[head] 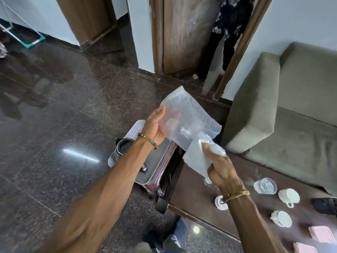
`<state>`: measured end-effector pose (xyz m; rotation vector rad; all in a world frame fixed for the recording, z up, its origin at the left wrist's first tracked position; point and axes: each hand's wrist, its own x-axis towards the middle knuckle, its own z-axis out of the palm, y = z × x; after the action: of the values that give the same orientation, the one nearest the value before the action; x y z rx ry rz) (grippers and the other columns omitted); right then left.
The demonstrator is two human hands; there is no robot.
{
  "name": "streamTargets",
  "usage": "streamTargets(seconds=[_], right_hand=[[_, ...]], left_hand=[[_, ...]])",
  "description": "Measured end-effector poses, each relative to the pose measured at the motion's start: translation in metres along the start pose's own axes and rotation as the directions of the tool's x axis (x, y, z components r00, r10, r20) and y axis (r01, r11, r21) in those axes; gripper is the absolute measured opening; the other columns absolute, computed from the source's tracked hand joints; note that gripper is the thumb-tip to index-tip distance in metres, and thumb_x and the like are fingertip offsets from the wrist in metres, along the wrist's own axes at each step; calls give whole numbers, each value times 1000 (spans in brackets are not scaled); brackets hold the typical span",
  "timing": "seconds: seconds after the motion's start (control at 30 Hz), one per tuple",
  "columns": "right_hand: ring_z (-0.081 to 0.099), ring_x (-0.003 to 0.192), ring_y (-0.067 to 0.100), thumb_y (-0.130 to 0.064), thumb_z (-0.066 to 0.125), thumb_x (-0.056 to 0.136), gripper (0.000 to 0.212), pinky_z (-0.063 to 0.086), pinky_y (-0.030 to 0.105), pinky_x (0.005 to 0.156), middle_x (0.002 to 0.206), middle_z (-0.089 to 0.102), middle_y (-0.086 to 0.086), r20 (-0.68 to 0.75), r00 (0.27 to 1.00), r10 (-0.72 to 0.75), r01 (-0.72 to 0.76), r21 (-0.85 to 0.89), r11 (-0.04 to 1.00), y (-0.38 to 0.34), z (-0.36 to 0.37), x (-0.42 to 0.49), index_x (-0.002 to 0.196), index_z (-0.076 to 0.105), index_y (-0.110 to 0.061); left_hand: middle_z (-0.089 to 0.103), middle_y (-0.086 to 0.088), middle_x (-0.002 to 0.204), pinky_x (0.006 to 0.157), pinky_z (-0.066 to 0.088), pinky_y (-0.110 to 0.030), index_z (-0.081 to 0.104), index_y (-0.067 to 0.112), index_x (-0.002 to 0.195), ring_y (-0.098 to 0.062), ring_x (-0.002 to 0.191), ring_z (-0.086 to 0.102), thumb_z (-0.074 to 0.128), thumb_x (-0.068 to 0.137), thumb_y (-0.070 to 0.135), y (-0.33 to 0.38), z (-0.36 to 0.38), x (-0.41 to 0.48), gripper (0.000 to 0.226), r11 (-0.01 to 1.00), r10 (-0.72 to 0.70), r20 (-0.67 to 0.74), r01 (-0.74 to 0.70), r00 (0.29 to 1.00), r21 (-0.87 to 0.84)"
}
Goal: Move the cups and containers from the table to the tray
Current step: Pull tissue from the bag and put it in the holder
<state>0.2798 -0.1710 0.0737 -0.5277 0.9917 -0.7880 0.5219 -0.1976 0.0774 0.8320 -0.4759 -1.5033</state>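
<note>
My left hand (156, 125) grips the left edge of a clear plastic bag (186, 117) held up above the table's left end. My right hand (220, 167) pinches a white cloth or tissue (200, 157) just below the bag. Under my hands a steel tray (155, 168) rests on a white perforated tray (135, 130), with a dark kettle (122, 148) on it. On the brown table (193, 194) stand two white cups (289, 196) (281, 219), a glass saucer (265, 185) and another white cup (220, 202) partly hidden by my right wrist.
A green-grey sofa (291, 110) runs along the table's far side. Pink flat items (319, 234) and a black object (324, 205) lie at the table's right end. A person stands in the doorway (224, 42) beyond. Dark polished floor (54, 115) spreads left.
</note>
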Motion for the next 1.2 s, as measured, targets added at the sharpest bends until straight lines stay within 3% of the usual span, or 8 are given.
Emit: streamTargets(seconds=[0.3,0.47,0.53,0.63,0.8,0.93,1.07,1.2], right_hand=[[75,92,22,-24,83,73,51,60,36,65,110,75,12,46,972,230,-231,16,973,-5,3,76,120,68,-11],[72,96,31,-20,83,77,44,60,53,75,107,74,14,-78,993,94,-105,-152,983,-1,21,118,117,66,-10],[74,90,27,-17,84,79,28,61,50,75,98,76,10,-186,983,1,-51,-263,963,5,28,135,102,70,-7],[73,71,16,-17,83,81,13,61,34,61,81,77,2,-234,968,-95,-13,-421,907,27,40,163,81,71,-11],[71,85,24,-25,80,84,20,62,44,77,92,73,5,-315,943,-104,-109,-590,800,84,56,217,93,68,-13],[69,86,27,-24,79,84,17,60,47,83,82,67,-2,-397,917,-52,-214,-597,773,130,66,250,88,64,-16],[63,78,23,-23,78,85,19,52,31,73,81,66,0,-459,887,-41,-298,-639,710,165,68,276,93,67,-10],[62,78,25,-27,75,87,23,47,29,71,75,63,-1,-521,852,-44,-384,-680,625,187,68,294,78,59,-13]], left_hand=[[66,-9,125,91,53,-44,66,14,122,-28,118,62,61,94,37,0,-42,26,37,981,-86,-51,75,995,-181],[76,-1,88,67,56,-33,73,20,80,-18,82,69,75,82,32,16,-84,41,12,959,77,-400,41,913,280],[73,9,72,58,50,-24,71,22,77,-6,66,64,81,76,31,23,-107,48,13,822,169,-487,150,857,549],[73,12,73,59,54,-19,68,25,80,-3,70,66,83,74,28,28,-148,62,16,618,189,-485,280,854,735],[73,5,91,79,58,-28,69,21,99,-12,85,69,81,71,37,31,-214,92,35,123,5,-480,476,877,871],[71,5,87,76,56,-27,66,24,94,-15,85,68,83,69,34,18,-262,121,32,8,-84,-501,504,861,864],[71,7,86,60,47,-19,61,29,80,-10,74,62,81,67,39,2,-299,148,26,-177,-101,-501,480,860,859],[72,5,91,72,55,-25,68,25,90,-14,82,67,81,68,36,-13,-324,166,29,-226,-114,-477,445,871,867]])
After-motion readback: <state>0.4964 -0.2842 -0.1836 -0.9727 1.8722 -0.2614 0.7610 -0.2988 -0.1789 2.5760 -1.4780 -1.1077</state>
